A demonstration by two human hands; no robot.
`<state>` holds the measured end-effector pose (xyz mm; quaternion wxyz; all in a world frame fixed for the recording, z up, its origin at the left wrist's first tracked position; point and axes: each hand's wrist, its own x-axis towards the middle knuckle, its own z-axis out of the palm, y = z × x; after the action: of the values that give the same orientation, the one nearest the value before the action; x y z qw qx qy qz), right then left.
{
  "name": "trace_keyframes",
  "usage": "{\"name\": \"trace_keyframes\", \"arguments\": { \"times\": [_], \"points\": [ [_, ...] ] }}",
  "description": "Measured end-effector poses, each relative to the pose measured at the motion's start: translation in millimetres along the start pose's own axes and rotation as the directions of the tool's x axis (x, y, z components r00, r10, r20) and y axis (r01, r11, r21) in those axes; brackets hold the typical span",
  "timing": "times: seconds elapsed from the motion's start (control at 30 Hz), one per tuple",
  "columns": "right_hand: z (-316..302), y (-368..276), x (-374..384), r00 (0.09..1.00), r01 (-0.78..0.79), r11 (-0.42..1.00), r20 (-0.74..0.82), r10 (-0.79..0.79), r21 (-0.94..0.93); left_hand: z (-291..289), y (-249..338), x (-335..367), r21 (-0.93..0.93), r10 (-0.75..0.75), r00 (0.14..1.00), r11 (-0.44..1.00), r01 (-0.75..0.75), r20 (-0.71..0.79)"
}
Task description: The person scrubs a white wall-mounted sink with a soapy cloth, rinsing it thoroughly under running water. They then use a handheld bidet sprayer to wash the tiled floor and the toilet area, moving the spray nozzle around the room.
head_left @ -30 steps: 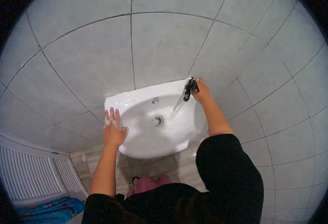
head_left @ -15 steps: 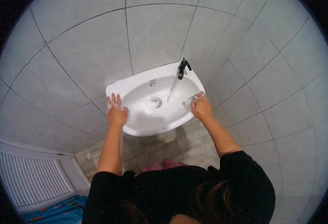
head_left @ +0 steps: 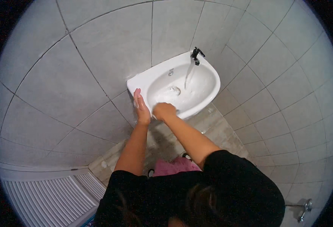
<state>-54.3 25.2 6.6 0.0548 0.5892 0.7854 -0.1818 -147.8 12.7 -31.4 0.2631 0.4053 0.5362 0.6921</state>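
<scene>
Water runs from a black tap [head_left: 196,56] into a white washbasin [head_left: 206,99] fixed to the tiled wall. At the basin's left edge, my left hand [head_left: 142,109] is turned on its side with the fingers stretched out, holding nothing. My right hand [head_left: 164,111] is over the near left part of the rim, close beside the left hand. Its fingers curl downward out of sight, and whatever they may hold is hidden. The drain [head_left: 175,90] shows at the bottom of the bowl, with the stream landing near it.
Grey tiled walls [head_left: 109,45] meet in a corner to the right of the basin. A white louvred door [head_left: 53,200] stands at the lower left. Below the basin lies a wood-look floor [head_left: 219,128]. A metal fitting [head_left: 306,210] projects at the lower right.
My right hand has crossed from the basin's right rim to its near left rim. My left hand has turned from palm down onto its side. The view has shifted, so the basin appears farther right.
</scene>
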Motion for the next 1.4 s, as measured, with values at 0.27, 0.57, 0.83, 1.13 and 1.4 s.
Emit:
{"name": "trace_keyframes", "arguments": {
  "times": [0.27,0.57,0.83,1.13,1.4],
  "points": [
    [14.0,107.5,100.3,0.953,0.092,-0.608,0.106,0.282,0.789,7.0,22.3,-17.0,0.639,0.2,0.863,0.598,-0.483,0.464],
    [-5.3,172.6,145.7,0.939,0.223,-0.694,0.041,0.342,0.684,7.2,26.2,-16.7,0.605,0.395,0.775,0.484,-0.632,0.493],
    [-14.1,187.4,188.4,0.947,0.106,-0.69,0.139,0.29,0.716,8.4,27.6,-13.4,0.68,0.246,0.83,0.482,-0.553,0.501],
    [-66.1,134.6,174.0,0.821,0.241,-0.675,0.224,0.525,0.697,7.3,39.2,-15.1,0.673,0.225,0.854,0.534,-0.511,0.47],
    [-56.6,27.0,140.4,0.677,0.388,0.92,-0.696,-0.24,0.06,6.6,29.1,-13.3,0.626,0.233,0.825,0.556,-0.547,0.515]
  ]
}}
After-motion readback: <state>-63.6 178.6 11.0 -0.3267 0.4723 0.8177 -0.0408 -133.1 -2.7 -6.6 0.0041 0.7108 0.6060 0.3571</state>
